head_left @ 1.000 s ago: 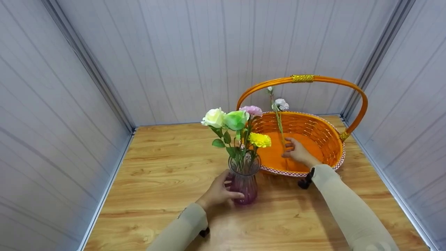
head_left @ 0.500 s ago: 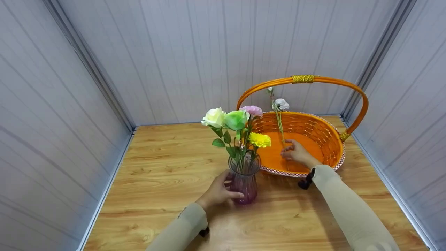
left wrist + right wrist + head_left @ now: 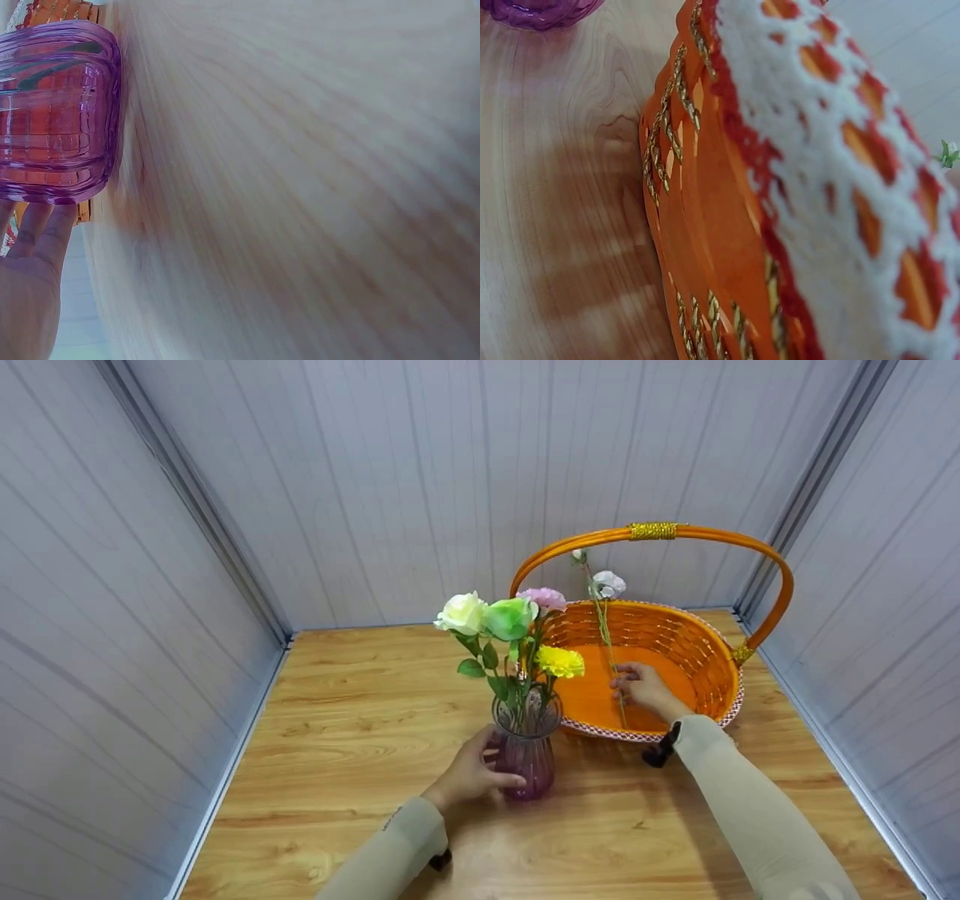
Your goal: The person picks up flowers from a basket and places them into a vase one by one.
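Note:
My left hand [image 3: 472, 771] holds a purple-tinted glass vase [image 3: 529, 765], thumb across its front and fingers behind. The vase stands upright on the table, and in the left wrist view several fingers [image 3: 52, 232] touch its side. Out of it rise a cream rose [image 3: 462, 613], a green rose [image 3: 510, 619], a pink carnation [image 3: 544, 598] and a yellow carnation [image 3: 561, 661]. Over the orange wicker basket [image 3: 724, 690], my right hand [image 3: 641, 688] pinches the thin stem of a white artificial flower [image 3: 608, 584] with a small bud, its head pointing up and away.
The basket stands just right of the vase, its tall arched handle [image 3: 784, 585] rising over it and a red-and-white trim [image 3: 810, 150] along its rim. Pale panel walls [image 3: 375, 495] enclose the wooden table [image 3: 337, 720] at the back and both sides.
My right hand shifts slightly to the right along with the white flower's stem, whose lower end shows more now. The left hand and the vase stay where they were.

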